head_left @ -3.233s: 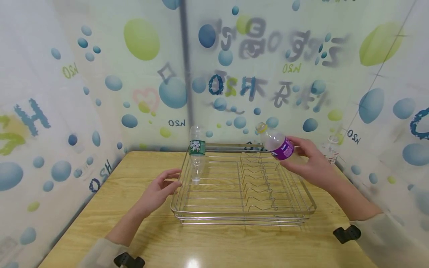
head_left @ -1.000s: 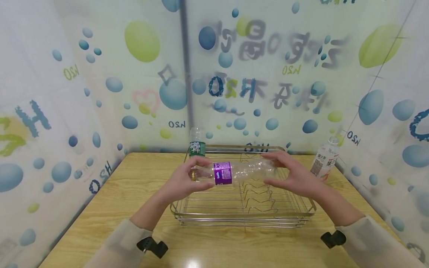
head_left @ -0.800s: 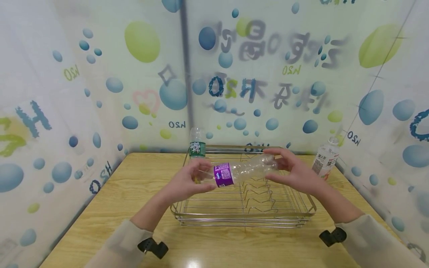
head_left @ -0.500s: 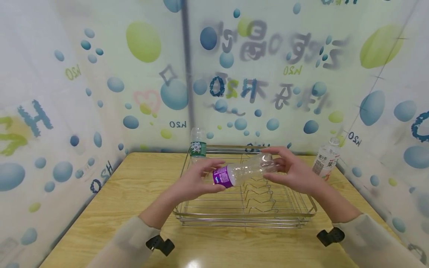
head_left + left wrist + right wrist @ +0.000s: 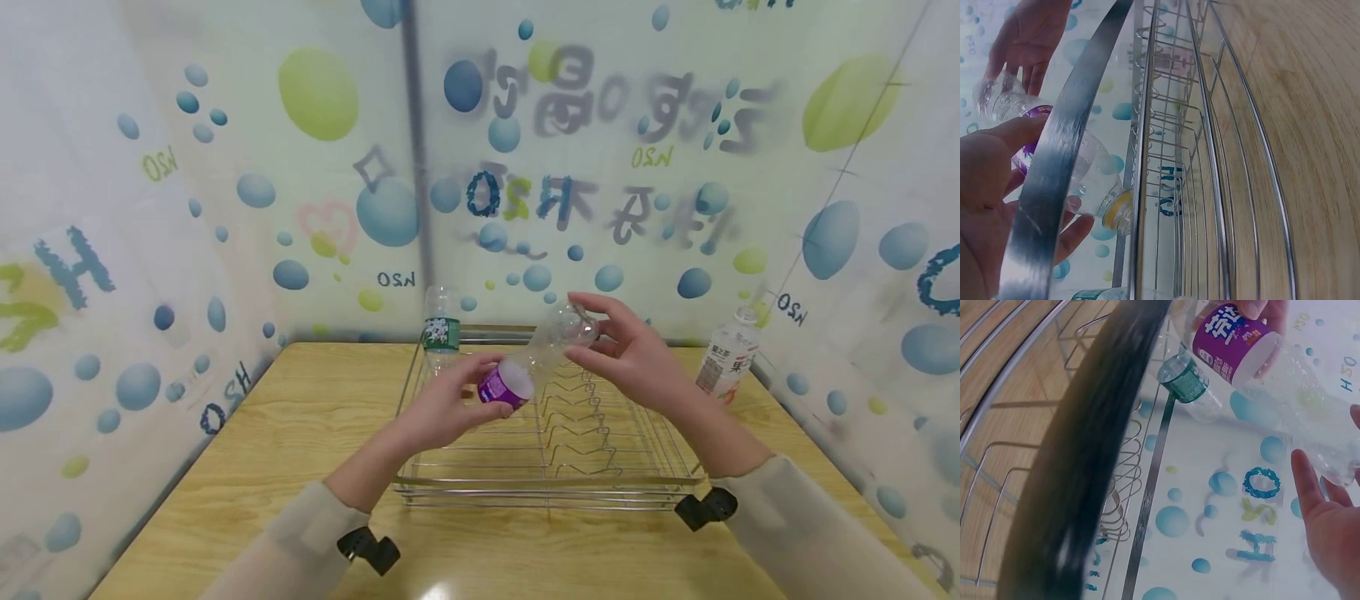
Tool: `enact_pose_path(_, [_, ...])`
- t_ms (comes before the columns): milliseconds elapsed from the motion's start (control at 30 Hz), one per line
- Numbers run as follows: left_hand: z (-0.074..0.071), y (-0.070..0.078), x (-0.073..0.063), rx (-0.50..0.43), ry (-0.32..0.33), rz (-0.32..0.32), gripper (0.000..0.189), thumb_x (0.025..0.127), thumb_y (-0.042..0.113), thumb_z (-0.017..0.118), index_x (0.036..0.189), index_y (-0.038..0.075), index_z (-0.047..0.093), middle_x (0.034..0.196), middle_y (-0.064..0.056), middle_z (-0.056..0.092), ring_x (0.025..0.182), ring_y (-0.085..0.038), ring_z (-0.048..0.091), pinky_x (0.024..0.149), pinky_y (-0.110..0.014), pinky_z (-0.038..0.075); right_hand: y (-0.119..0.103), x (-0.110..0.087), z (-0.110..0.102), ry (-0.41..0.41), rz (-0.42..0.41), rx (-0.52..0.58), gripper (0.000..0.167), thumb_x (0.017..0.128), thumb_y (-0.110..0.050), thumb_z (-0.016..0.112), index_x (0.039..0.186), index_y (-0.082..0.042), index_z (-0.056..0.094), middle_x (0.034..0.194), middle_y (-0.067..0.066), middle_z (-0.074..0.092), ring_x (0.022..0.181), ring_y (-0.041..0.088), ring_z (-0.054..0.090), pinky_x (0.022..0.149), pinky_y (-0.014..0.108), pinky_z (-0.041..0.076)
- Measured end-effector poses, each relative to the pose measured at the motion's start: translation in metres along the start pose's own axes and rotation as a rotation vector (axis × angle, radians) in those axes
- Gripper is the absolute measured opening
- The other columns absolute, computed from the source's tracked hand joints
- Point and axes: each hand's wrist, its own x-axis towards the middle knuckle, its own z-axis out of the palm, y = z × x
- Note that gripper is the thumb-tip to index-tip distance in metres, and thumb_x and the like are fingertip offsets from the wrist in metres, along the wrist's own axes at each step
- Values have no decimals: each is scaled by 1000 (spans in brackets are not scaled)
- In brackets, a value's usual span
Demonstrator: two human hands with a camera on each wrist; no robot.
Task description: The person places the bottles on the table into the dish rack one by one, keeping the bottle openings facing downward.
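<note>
A clear plastic bottle (image 5: pixel 546 343) with a purple label (image 5: pixel 501 388) is held slantwise over the wire dish rack (image 5: pixel 547 481), base up to the right. My left hand (image 5: pixel 442 407) grips it around the label, thumb on the near side. In the left wrist view the bottle's yellow neck ring (image 5: pixel 1117 210) points downward past the fingers. My right hand (image 5: pixel 637 358) holds the base end between thumb and fingers. Behind the left hand, a bottle with a green label (image 5: pixel 442 333) is at the rack's left end, its lower part partly covered.
A white printed bottle (image 5: pixel 727 357) stands on the wooden table (image 5: pixel 292 442), right of the rack. Wire dividers (image 5: pixel 577 433) run front to back inside the rack. A curtain with bubble prints (image 5: pixel 510 167) closes off the back and sides.
My left hand left the rack's edge and took hold of the bottle the right hand carried. Since then the bottle has tilted, its base rising as the right hand moved up and left.
</note>
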Motion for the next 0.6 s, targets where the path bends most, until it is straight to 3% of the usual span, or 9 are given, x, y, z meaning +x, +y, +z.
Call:
enact_pose_path(167, [0,-2,0,-103,-22,-15,65,104,26,79,162,24,50,156,-12,64,137,-35,65,106,-50,63,-4,6,7,36,49,73,75,107,-23,75,171,-26,36,173,7,41,125,18,66,94,19,61])
enact_pose_path(300, [0,-4,-1,-191,-14,-47,63,106,30,76,162,26,48,155,-11,62,138,-37,64,107,-51,63,-2,6,15,7,86,116,74,110,-25,71,172,-23,32,172,11,42,140,29,63,101,21,60])
enact_pose_path(600, [2,-1,-3,-299,-12,-69,65,107,32,74,163,34,42,156,-7,60,138,-35,65,111,-54,60,5,7,38,-111,83,102,69,108,-23,73,168,-18,39,167,17,48,141,43,64,109,52,62])
